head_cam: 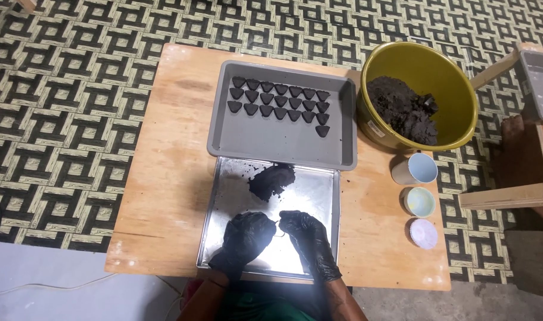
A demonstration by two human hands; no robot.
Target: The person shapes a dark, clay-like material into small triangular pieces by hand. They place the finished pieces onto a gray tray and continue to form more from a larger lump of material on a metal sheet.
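Both my hands wear black gloves and meet over a shiny metal tray (319,196) at the near table edge. My left hand (246,236) and my right hand (306,235) have their fingertips together around something small; what it is I cannot make out. A lump of dark clay-like mass (272,180) lies on the metal tray just beyond my hands. Behind it, a grey tray (277,139) holds rows of several small dark triangular pieces (280,102).
A yellow-green bowl (429,65) with dark mass stands at the back right of the wooden table (164,178). Beside it sit a pale blue cup (415,169), a small light-green cup (419,201) and a white fluted mould (422,233). Another wooden stand (521,148) is at the right.
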